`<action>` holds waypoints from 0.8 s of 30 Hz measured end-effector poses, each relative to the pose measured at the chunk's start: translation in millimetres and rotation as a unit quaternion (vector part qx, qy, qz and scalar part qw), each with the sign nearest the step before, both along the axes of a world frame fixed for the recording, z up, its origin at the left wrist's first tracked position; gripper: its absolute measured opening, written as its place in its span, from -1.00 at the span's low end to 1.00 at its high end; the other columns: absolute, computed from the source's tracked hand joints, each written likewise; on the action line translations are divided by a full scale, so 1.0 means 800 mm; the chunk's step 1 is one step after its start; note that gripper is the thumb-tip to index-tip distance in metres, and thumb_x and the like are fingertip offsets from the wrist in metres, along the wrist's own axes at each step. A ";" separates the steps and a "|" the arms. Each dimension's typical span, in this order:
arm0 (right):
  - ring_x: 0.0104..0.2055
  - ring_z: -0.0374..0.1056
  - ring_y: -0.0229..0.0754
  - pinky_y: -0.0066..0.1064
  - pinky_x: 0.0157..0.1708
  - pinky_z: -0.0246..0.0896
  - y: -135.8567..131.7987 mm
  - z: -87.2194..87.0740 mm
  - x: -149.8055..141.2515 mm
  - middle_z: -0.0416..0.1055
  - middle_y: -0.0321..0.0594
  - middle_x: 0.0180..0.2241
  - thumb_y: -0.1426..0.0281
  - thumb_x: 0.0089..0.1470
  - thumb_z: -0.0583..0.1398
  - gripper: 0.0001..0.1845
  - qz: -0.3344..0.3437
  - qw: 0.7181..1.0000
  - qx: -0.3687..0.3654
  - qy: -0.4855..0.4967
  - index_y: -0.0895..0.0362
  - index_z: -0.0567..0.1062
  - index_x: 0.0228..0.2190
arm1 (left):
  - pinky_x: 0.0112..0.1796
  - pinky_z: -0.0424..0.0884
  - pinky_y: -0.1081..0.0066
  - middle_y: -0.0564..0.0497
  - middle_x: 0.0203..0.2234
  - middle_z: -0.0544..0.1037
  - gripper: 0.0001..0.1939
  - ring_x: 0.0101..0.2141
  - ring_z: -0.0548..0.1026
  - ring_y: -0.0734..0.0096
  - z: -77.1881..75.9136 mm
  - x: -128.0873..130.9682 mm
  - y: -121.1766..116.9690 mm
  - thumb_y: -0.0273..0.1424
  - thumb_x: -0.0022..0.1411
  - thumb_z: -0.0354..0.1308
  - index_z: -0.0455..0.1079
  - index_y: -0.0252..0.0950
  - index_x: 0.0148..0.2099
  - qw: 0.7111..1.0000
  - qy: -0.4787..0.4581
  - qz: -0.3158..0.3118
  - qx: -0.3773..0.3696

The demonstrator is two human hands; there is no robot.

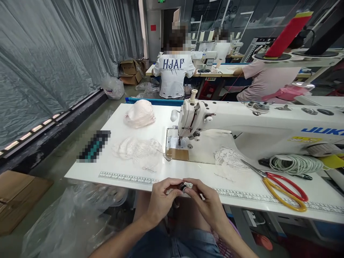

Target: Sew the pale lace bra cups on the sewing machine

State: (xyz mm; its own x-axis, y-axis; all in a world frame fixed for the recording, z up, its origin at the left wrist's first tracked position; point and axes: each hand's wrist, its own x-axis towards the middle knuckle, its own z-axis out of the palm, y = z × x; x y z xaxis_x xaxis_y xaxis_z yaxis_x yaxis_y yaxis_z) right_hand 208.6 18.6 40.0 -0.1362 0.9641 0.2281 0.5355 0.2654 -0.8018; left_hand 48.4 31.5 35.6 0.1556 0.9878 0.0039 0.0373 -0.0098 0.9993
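My left hand (161, 200) and my right hand (206, 200) meet at the near edge of the white table (88, 168). Between their pinched fingertips sits a small dark round metal piece (183, 187), perhaps a bobbin. Both hands have curled fingers around it. Behind them stands a white JUKI sewing machine (258, 125) with its needle area (179, 141) straight ahead. White lace pieces (137, 148) lie left of the needle, and another lace piece (228, 159) lies to its right.
Scissors with red and yellow handles (285, 188) lie at the right by a coil of white cord (295, 164). A pale fabric heap (139, 114) sits at the far left of the table. People work at tables behind. Clear plastic bags (72, 218) lie on the floor left.
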 end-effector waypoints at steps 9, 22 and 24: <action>-0.35 0.39 -0.23 -0.50 -0.36 0.27 -0.012 -0.010 -0.029 0.48 -0.22 -0.35 0.41 0.17 0.07 -0.76 0.069 0.995 0.064 0.017 0.09 0.46 -0.15 | -0.25 0.43 0.44 -0.05 -0.30 0.51 -0.90 -0.26 0.48 0.37 -0.013 -0.026 -0.029 -0.49 0.06 0.22 0.45 -0.32 -0.30 0.996 -0.001 0.029 0.079; -0.46 0.24 -0.28 -0.49 -0.49 0.10 -0.019 0.013 -0.008 0.37 -0.25 -0.46 0.47 0.19 0.07 -0.76 0.254 0.962 0.089 -0.051 0.12 0.41 -0.11 | -0.44 0.36 0.50 -0.04 -0.52 0.48 -0.60 -0.52 0.44 0.49 -0.001 -0.058 -0.021 -0.23 -0.07 0.34 0.41 -0.43 -0.26 0.902 -0.198 -0.269 -0.272; -0.41 0.25 -0.28 -0.48 -0.43 0.12 -0.019 0.020 -0.006 0.37 -0.23 -0.41 0.47 0.22 0.03 -0.75 0.269 0.959 0.057 -0.074 0.11 0.37 -0.08 | -0.43 0.34 0.49 -0.04 -0.52 0.48 -0.61 -0.52 0.43 0.50 -0.003 -0.060 -0.015 -0.25 -0.09 0.36 0.44 -0.43 -0.27 0.901 -0.176 -0.283 -0.278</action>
